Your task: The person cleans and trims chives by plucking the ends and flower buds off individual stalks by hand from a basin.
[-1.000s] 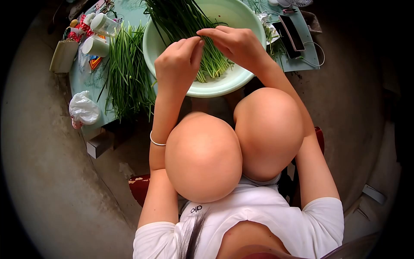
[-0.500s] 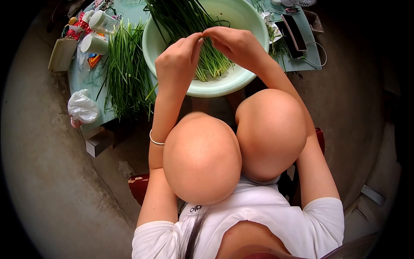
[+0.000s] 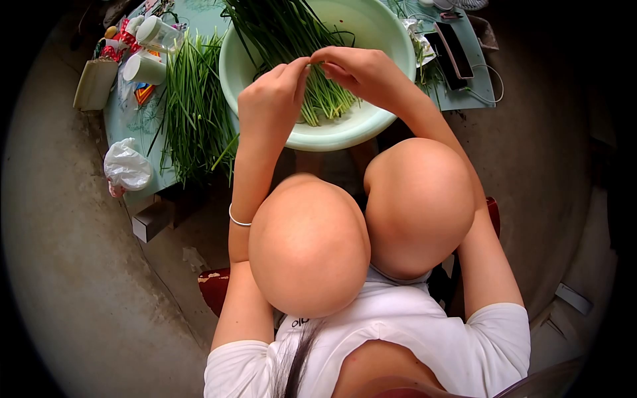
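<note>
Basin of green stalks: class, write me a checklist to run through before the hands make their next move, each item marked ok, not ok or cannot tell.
1. Left hand reaches over the basin: ok.
2. Right hand has its fingertips close to the left hand's: ok.
3. Something pinched between the fingertips: cannot tell, too small.
4. Stalks in the basin lie wholly within its rim: cannot tell, they run out of the picture.
5. Stalks beside the basin lie wholly on the table: not ok, some tips pass its near edge.
6. Plastic bag is apart from the basin: ok.

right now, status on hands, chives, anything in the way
Left hand and right hand close together above basin; grip unclear. Chives lying in basin. No obstruction visible at hands.
</note>
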Tool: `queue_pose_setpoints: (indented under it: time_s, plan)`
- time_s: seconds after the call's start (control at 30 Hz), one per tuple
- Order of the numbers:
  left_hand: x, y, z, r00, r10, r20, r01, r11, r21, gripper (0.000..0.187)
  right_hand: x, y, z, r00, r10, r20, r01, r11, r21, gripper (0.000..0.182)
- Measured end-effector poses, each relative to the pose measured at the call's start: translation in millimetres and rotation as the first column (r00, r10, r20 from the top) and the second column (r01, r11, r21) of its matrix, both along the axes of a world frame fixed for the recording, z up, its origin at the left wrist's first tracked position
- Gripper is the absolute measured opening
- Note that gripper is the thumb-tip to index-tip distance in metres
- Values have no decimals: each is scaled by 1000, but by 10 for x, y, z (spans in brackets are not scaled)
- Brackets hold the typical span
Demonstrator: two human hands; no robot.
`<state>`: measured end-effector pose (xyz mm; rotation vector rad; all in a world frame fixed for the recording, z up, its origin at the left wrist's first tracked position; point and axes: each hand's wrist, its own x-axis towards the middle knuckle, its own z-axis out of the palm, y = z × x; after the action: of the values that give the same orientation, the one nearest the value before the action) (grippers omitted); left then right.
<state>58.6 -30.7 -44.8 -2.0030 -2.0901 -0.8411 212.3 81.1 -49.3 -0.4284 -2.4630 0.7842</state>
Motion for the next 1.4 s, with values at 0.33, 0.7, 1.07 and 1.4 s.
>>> queue_pose_setpoints:
  time_s: [0.33,0.7,1.07,1.4]
  plan:
    - [45,-3,-30,998,-37,55,38,999,-17,10,8,32,-40,998,32,48,-35,998,55,25]
    - [15,-28,15,986,-26,167,48,991,-124,13,129,123,-91,995,22,98,-16,998,-64,27]
    - [-65,-60,8,993,14,119,4,988,-157,17,199,175,-123,990,-6,144,51,951,-306,18]
    - [-59,-61,16,991,10,130,22,971,-237,15,261,190,-113,987,6,159,51,933,-356,23]
